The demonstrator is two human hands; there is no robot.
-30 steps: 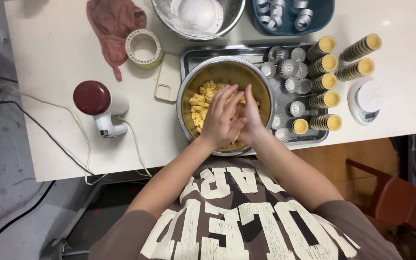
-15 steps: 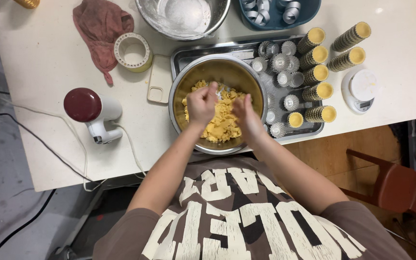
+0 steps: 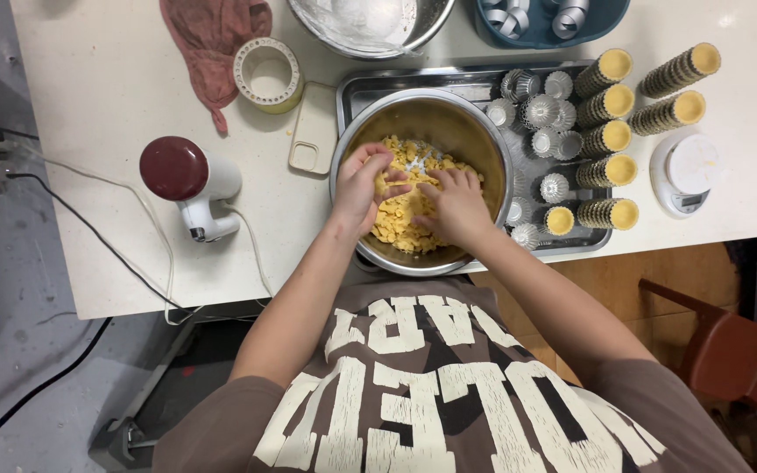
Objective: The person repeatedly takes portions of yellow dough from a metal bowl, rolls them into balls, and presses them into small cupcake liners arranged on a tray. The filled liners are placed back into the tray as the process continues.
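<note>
one steel mixing bowl [image 3: 475,131] sits in one metal tray [image 3: 361,88] on the pale counter [image 3: 107,105]. two hands work inside it: left hand [image 3: 363,186] and right hand [image 3: 457,206], fingers curled and pressed into the yellow crumbly dough [image 3: 396,219], which lies under and between them. seven stacks of tart moulds [image 3: 604,140] stand to the right. a grey floor lies below the counter edge.
</note>
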